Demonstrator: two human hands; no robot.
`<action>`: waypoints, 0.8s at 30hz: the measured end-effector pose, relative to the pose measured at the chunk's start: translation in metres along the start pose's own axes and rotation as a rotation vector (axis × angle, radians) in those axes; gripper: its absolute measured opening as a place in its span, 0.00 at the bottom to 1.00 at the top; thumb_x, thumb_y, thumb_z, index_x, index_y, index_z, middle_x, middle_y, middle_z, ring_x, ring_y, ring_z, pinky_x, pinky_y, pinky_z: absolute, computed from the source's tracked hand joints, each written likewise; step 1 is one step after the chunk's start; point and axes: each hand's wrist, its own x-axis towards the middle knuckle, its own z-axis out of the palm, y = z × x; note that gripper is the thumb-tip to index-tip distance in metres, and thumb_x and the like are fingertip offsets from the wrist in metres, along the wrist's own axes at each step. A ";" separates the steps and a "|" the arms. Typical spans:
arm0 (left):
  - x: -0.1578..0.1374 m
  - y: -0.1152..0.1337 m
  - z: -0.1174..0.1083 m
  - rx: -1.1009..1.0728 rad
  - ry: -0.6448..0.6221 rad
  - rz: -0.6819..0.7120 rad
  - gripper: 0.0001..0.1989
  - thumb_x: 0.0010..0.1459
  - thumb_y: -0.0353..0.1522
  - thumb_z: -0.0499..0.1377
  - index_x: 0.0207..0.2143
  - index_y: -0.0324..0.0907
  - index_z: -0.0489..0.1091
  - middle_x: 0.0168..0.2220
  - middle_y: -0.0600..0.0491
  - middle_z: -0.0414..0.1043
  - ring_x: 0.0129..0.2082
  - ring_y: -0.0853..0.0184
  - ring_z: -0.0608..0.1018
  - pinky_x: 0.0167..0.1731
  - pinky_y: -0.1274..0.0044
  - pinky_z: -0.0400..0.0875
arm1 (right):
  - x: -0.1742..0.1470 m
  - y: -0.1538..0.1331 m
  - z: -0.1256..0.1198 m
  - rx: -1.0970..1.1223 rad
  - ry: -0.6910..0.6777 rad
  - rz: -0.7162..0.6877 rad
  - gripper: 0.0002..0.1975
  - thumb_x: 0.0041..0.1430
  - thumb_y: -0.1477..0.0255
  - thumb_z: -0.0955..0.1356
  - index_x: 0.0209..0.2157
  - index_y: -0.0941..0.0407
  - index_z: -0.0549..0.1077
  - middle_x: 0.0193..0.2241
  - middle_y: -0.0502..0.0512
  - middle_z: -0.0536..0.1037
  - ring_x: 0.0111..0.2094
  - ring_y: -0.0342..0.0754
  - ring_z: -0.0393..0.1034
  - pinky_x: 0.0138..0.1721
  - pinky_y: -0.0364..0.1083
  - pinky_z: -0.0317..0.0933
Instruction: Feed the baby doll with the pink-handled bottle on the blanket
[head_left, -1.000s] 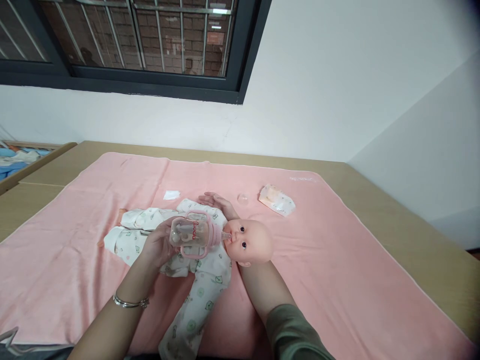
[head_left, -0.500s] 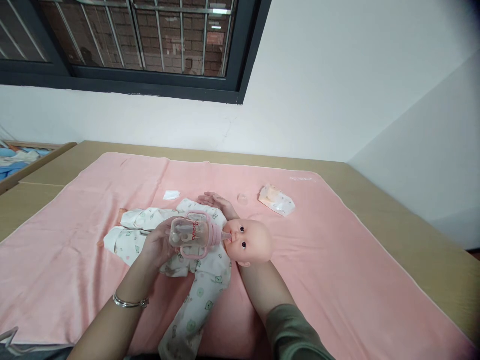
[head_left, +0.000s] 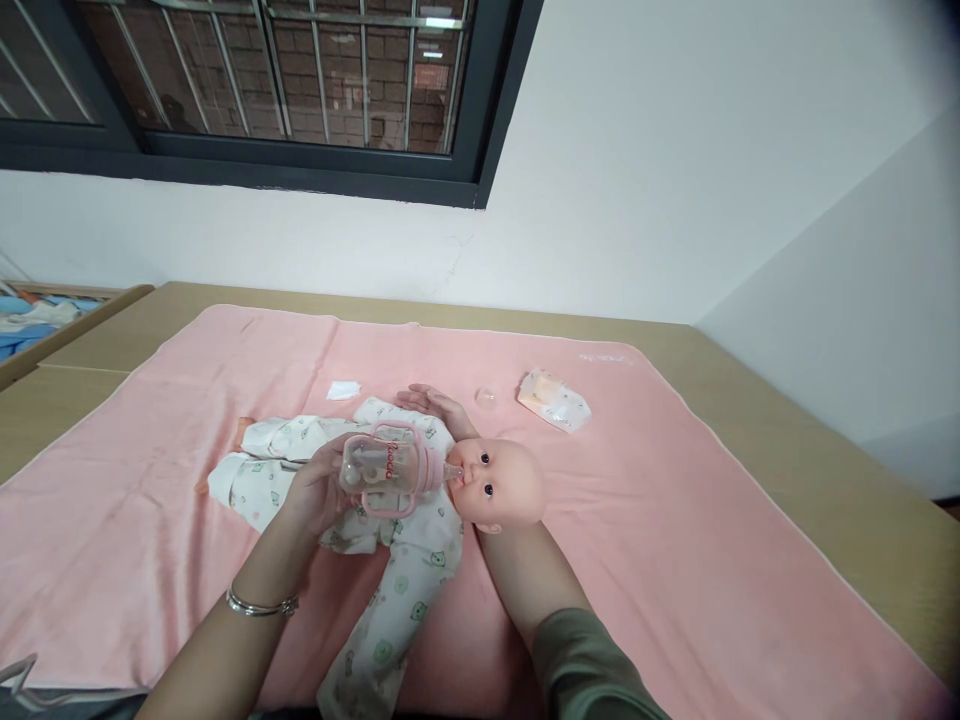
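Note:
A baby doll [head_left: 427,530] in white printed clothes lies on its back, its bald head [head_left: 510,482] towards the right. My left hand [head_left: 319,490] is closed around the base of a clear baby bottle [head_left: 382,465] with pink handles. The bottle lies nearly level above the doll's chest, and its nipple touches the doll's mouth. My right forearm passes beneath the doll's neck. Beyond the doll's far shoulder, my right hand [head_left: 436,402] shows with fingers stretched out, gripping nothing; part of it is hidden behind the doll.
A pink blanket [head_left: 712,560] covers much of the wooden surface [head_left: 765,420]. Beyond the doll lie a small white folded piece [head_left: 343,390], a clear cap [head_left: 485,397] and a soft printed packet [head_left: 553,400]. A wall and barred window stand behind.

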 end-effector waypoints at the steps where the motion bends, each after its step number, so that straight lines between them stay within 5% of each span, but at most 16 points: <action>1: 0.000 0.000 0.000 -0.006 0.006 0.002 0.19 0.46 0.33 0.77 0.42 0.37 0.87 0.32 0.47 0.85 0.22 0.66 0.81 0.18 0.81 0.76 | 0.001 0.003 0.000 0.043 0.174 -0.044 0.20 0.63 0.49 0.76 0.39 0.52 0.78 0.42 0.56 0.85 0.56 0.54 0.85 0.49 0.59 0.82; 2: 0.000 0.000 0.000 -0.011 0.012 0.003 0.19 0.46 0.34 0.78 0.42 0.37 0.87 0.33 0.47 0.86 0.23 0.66 0.81 0.17 0.81 0.75 | 0.002 0.006 0.000 0.071 0.286 -0.060 0.21 0.62 0.47 0.77 0.40 0.51 0.78 0.44 0.56 0.85 0.57 0.54 0.85 0.48 0.58 0.82; 6: -0.001 0.000 0.002 -0.020 0.031 0.002 0.20 0.45 0.34 0.79 0.42 0.38 0.87 0.35 0.46 0.87 0.24 0.65 0.83 0.17 0.81 0.76 | 0.002 0.011 0.002 0.109 0.334 -0.018 0.26 0.57 0.45 0.78 0.44 0.51 0.79 0.49 0.60 0.84 0.66 0.59 0.79 0.55 0.64 0.81; 10: -0.001 0.001 0.005 -0.031 0.022 -0.001 0.19 0.44 0.32 0.78 0.41 0.38 0.87 0.36 0.46 0.88 0.24 0.65 0.83 0.17 0.81 0.76 | -0.004 0.004 0.019 0.382 0.979 0.098 0.34 0.51 0.39 0.77 0.53 0.44 0.78 0.59 0.57 0.82 0.74 0.55 0.69 0.70 0.62 0.73; 13: 0.000 0.002 0.006 -0.036 0.013 -0.006 0.18 0.44 0.30 0.76 0.41 0.37 0.87 0.34 0.46 0.87 0.24 0.65 0.83 0.17 0.81 0.75 | -0.010 -0.004 0.036 0.571 1.252 -0.014 0.43 0.48 0.39 0.78 0.62 0.42 0.75 0.66 0.57 0.78 0.78 0.56 0.63 0.75 0.62 0.67; 17: 0.000 0.001 0.004 -0.047 0.017 -0.014 0.18 0.45 0.28 0.73 0.42 0.36 0.86 0.35 0.46 0.87 0.25 0.64 0.83 0.17 0.81 0.75 | -0.012 -0.011 0.048 0.722 1.305 -0.220 0.49 0.41 0.42 0.82 0.64 0.42 0.74 0.68 0.58 0.77 0.78 0.62 0.62 0.74 0.64 0.66; 24: -0.001 0.002 0.003 -0.045 0.021 -0.026 0.18 0.46 0.28 0.72 0.42 0.36 0.86 0.36 0.46 0.86 0.25 0.63 0.83 0.19 0.79 0.78 | -0.009 -0.016 0.054 0.670 1.243 -0.348 0.44 0.46 0.41 0.81 0.61 0.46 0.76 0.65 0.62 0.78 0.80 0.59 0.56 0.78 0.61 0.60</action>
